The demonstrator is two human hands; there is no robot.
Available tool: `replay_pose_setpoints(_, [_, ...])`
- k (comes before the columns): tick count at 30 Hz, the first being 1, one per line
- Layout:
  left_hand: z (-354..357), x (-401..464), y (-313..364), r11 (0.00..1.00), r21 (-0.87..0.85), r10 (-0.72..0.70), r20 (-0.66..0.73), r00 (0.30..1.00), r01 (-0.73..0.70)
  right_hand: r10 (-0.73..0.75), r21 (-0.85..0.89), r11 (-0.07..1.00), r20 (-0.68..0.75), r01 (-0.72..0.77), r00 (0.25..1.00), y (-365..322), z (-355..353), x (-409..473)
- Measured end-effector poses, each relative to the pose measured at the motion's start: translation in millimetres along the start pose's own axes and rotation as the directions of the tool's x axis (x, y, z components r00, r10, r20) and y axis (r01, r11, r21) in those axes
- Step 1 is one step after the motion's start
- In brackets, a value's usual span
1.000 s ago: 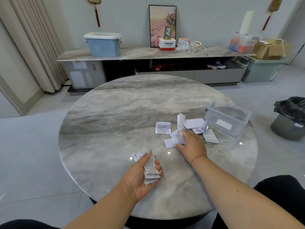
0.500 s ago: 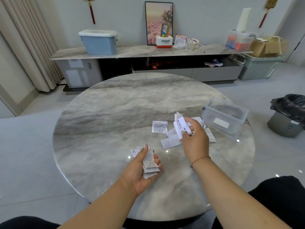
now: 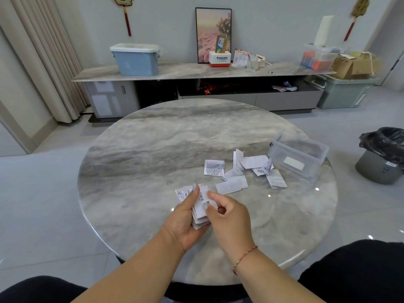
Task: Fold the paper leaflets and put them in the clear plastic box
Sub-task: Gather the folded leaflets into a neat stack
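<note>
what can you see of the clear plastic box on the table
The clear plastic box is a see-through rectangular tub with no lid on it and a white label on its near wall. It sits tilted on the right side of the round marble table, just right of the loose leaflets. It looks empty, and neither hand touches it.

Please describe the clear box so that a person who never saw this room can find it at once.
Start at the round marble table. On its right edge, beyond the loose leaflets, stands the clear box. It is the only see-through thing on the table, open on top, with a white label on its near wall.
</note>
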State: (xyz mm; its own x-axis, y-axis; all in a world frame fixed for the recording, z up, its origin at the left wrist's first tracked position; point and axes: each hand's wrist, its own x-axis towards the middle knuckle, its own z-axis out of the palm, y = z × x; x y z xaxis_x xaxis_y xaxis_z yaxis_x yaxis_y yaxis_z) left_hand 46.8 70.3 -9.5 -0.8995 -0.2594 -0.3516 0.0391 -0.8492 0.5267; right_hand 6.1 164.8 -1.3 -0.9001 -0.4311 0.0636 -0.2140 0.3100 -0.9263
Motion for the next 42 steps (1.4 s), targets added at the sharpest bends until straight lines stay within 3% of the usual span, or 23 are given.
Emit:
replay_pose_setpoints(5, [-6,2,1,0.998,-0.006,-0.061,-0.04,0.997,0.061,-0.116,-0.223,0.963,0.164,0.152,0.98,2,2,4])
replay_pose_setpoints(8, [-6,3,1,0.997,-0.025,-0.071,-0.109,0.992,0.068,-0.081,-0.191,0.971,0.293,0.141,0.953,3,-1,13])
replay_pose_setpoints(11, [-13,9,4,0.997,-0.048,-0.07,-0.175,0.982,0.063,-0.135,-0.217,0.96,0.205,0.18,0.969,13,-16,49])
replay_pose_setpoints(13, [-17,11,5,0.996,-0.065,-0.067,-0.18,0.981,0.056,-0.171,-0.455,0.862,0.156,0.224,0.973,28,-26,86])
replay_pose_setpoints(16, [-19,9,6,0.995,-0.066,-0.08,-0.153,0.985,0.071,-0.092,-0.721,0.614,0.339,0.321,0.936,44,-34,125])
replay_pose_setpoints(18, [-20,8,7,0.995,-0.07,-0.086,-0.154,0.984,0.076,-0.017,-0.757,0.519,0.455,0.397,0.89,44,-32,142])
replay_pose_setpoints(20, [-20,8,8,0.994,-0.084,-0.084,-0.158,0.984,0.072,0.037,-0.754,0.49,0.519,0.437,0.854,39,-29,152])
replay_pose_setpoints(23, [-22,7,9,0.993,-0.093,-0.082,-0.159,0.984,0.067,0.027,-0.755,0.425,0.562,0.5,0.827,33,-24,159])
replay_pose_setpoints(24, [-22,7,10,0.993,-0.1,-0.082,-0.158,0.984,0.067,0.009,-0.74,0.451,0.563,0.499,0.827,31,-25,159])
replay_pose_setpoints(26, [-23,7,12,0.992,-0.112,-0.078,-0.164,0.983,0.06,-0.03,-0.63,0.669,0.507,0.394,0.862,21,-26,152])
replay_pose_setpoints(28, [-25,8,12,0.993,-0.114,-0.061,-0.162,0.985,0.043,-0.02,-0.287,0.945,0.421,0.155,0.907,6,-29,131])
replay_pose_setpoints(29, [-26,9,12,0.992,-0.119,-0.05,-0.15,0.987,0.032,0.0,-0.075,0.997,0.395,0.032,0.919,-1,-27,116])
replay_pose_setpoints(31, [-26,9,11,0.993,-0.12,-0.031,-0.111,0.993,0.018,0.062,0.217,0.963,0.392,-0.158,0.918,-11,-20,84])
replay_pose_setpoints(33, [-23,8,9,0.998,-0.061,-0.013,-0.057,0.998,0.01,0.12,0.31,0.918,0.372,-0.246,0.92,-13,-8,59])
replay_pose_setpoints(38, [-15,3,7,0.998,-0.056,0.016,-0.023,1.0,-0.017,0.14,0.313,0.925,0.244,-0.215,0.96,-11,6,42])
replay_pose_setpoints(42, [-12,-1,6,1.0,0.001,-0.005,0.014,1.0,0.005,0.078,0.143,0.984,0.174,-0.104,0.982,-7,10,37])
